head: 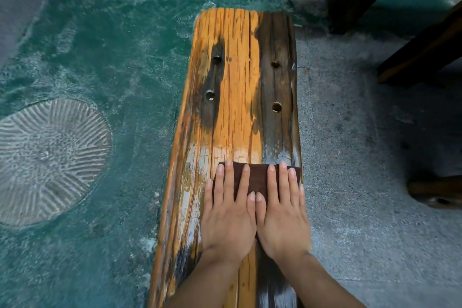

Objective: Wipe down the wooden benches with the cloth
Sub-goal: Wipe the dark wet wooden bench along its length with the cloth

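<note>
- we have one view, worn on the head, facing forward and steeply down along the wooden bench [240, 82].
- it sits near: the bench runs from the bottom edge almost to the top.
- its wide angle takes in floor [100, 57] on both sides.

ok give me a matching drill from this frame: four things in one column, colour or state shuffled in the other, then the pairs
Column one
1. cloth
2. bench
3. round slab
4. left hand

Column two
A. grey, ribbed
B. fingers straight, pressing flat
C. dark brown, spread flat
D. orange with dark patches, four holes

Pairs: 1-C; 2-D; 3-A; 4-B
</note>
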Motion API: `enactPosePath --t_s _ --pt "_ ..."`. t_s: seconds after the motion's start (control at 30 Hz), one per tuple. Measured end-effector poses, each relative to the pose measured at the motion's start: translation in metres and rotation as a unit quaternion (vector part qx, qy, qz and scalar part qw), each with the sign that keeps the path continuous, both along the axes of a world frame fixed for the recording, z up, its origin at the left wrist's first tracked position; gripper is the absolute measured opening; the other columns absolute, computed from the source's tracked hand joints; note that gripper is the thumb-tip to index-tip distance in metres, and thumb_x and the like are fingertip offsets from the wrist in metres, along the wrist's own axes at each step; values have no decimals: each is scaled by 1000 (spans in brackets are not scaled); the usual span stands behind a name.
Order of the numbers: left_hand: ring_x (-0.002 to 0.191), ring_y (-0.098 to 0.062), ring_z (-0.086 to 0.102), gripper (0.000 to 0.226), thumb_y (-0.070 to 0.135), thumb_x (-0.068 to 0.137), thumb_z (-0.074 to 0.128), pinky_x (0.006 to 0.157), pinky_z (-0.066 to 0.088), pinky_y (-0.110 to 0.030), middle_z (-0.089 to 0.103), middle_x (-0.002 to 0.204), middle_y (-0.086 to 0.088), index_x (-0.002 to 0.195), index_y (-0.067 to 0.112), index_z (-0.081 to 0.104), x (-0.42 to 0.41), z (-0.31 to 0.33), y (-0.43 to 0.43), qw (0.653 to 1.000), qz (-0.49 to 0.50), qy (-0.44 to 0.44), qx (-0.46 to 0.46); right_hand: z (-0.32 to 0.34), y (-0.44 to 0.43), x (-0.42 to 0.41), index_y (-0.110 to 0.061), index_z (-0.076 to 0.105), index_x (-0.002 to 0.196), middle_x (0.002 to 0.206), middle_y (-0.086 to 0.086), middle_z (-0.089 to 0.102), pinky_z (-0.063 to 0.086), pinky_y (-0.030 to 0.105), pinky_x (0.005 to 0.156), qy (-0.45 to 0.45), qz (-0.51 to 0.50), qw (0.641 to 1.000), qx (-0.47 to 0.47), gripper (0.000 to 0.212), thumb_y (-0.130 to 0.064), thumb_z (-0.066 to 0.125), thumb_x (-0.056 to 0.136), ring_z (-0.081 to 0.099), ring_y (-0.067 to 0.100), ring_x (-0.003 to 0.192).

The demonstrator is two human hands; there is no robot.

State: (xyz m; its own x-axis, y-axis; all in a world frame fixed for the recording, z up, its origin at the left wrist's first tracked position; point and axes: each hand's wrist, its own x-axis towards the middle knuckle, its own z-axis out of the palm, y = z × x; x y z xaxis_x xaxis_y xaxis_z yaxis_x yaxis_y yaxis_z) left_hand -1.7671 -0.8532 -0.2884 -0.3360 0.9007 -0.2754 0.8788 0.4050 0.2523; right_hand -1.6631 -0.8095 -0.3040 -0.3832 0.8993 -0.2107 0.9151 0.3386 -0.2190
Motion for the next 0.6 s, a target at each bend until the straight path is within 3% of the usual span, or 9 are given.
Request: enactPosePath --t_s 0.23,0.6 --pt "135 -23 -38 53 41 91 -17 113 -20 -43 -34 150 -10 137 24 -37 -10 -3 40 999 -2 28 14 3 42 -12 -19 -12 148 156 0 -20 -7 38 118 24 15 1000 -1 61 -47 -2 95 -27 13 141" --pt "139 -19 -31 52 43 98 -4 116 -13 -42 -29 153 -7 142 27 -28 -25 -12 94 999 3 30 45 3 96 -26 -23 -20 144 153 -3 -28 -15 34 115 58 12 998 -27 57 -42 6 97 -31 12 138"
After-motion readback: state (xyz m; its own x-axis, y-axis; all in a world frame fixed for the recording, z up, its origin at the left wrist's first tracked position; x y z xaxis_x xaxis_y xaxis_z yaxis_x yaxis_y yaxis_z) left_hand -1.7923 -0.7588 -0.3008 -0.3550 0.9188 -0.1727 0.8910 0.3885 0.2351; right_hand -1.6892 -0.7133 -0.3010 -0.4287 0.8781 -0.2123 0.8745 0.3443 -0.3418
